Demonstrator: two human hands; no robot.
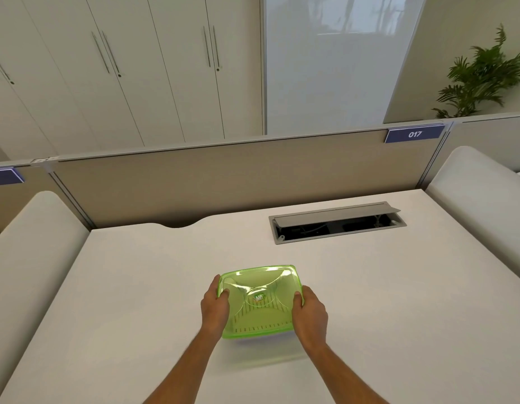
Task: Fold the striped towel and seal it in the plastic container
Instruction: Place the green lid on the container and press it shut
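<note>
The plastic container (260,301), green lid on, is gripped at both sides by the left hand (214,305) and right hand (309,312). No striped towel shows, so I'd guess the lid must come off next.

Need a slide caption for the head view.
Both hands grip the green lidded container on the white desk.

Green translucent plastic container (260,301) held just above the white bench (136,287), tilted, shadow beneath it. Gripped at its left edge by the left hand (213,307), thumb on top, and at its right edge by the right hand (309,312), thumb likewise on top. Striped pattern dimly seen through the green lid. Open grey cable hatch (337,223) farther back on the right, beige partition (224,176) behind, label 017 (414,134), potted plant (483,74) beyond
</note>
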